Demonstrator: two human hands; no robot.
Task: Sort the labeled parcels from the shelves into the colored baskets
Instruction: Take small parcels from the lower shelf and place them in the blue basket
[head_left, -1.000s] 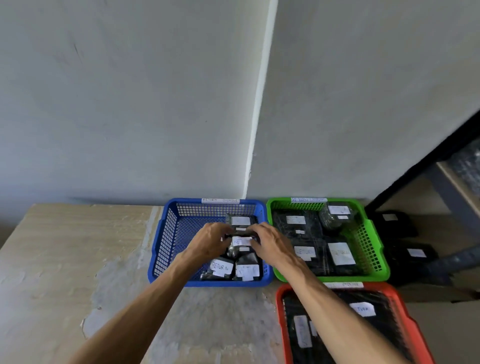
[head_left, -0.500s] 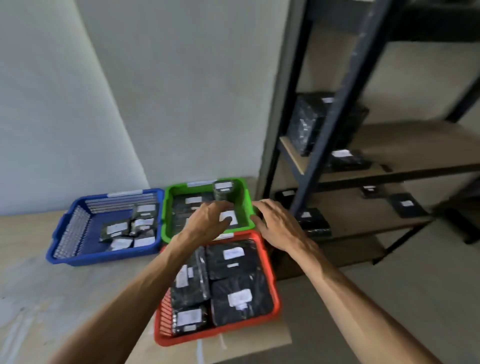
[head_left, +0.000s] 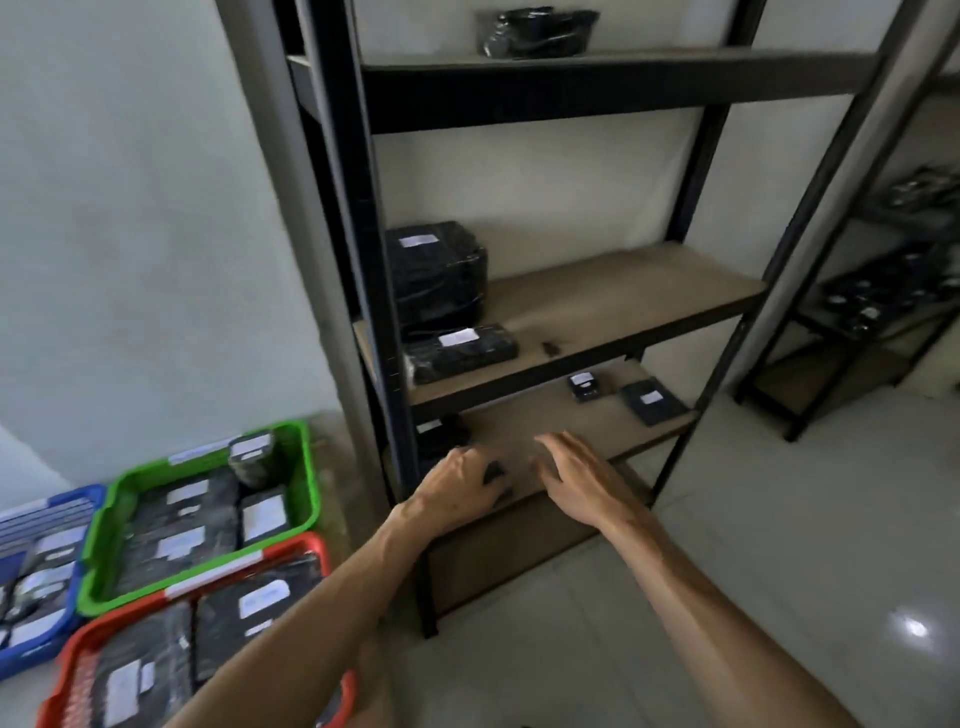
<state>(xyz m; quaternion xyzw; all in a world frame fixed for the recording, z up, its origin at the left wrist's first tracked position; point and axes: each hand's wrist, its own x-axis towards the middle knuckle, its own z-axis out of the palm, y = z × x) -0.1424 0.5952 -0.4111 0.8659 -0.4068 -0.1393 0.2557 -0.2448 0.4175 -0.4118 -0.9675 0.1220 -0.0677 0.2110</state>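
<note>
— hands first: where are they?
— both at lower centre of the frame, over the front of the lowest shelf board (head_left: 545, 431). the left hand (head_left: 462, 486) has its fingers curled over a small dark parcel (head_left: 493, 474) at the board's edge; whether it truly grips it i cannot tell. the right hand (head_left: 576, 475) is spread, fingers straight, holding nothing.
— and the parcel's long axis?
— mostly hidden, cannot tell. a long labeled parcel (head_left: 460, 352) on the middle shelf lies left to right.
— baskets?
— lower left: blue basket (head_left: 31, 657), green basket (head_left: 304, 467), red basket (head_left: 317, 545), all holding parcels.
</note>
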